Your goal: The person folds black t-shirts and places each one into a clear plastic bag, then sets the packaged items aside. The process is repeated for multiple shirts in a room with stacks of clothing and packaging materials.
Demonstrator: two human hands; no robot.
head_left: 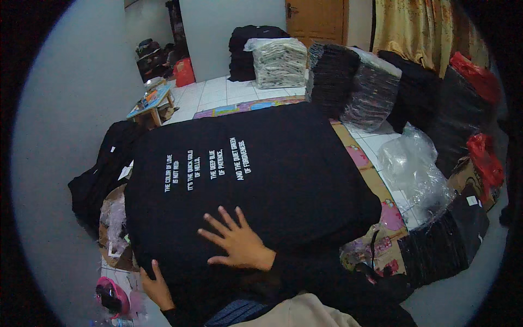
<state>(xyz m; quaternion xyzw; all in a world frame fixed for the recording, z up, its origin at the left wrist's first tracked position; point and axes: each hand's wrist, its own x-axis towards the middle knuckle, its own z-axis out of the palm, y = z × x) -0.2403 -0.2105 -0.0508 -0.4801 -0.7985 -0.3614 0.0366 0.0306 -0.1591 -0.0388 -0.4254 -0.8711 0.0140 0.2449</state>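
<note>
A black shirt [294, 180] lies spread out in front of me, with several columns of white printed lettering [204, 166] on its left half. My right hand [242, 245] rests palm down on the cloth, its fingers spread apart just below the print. At the shirt's near left edge is my left hand [158, 289], with two digits extended and apart against the fabric. The rest of its fingers are hard to see. Dark sleeves cover both of my forearms.
More black garments [103, 169] lie left of the shirt. Tall stacks of folded clothes [332, 76] and a plastic-wrapped bundle [280, 62] stand beyond it. Clear plastic bags [414, 163] and a black packed stack [441, 248] sit at right. A small table [150, 102] is far left.
</note>
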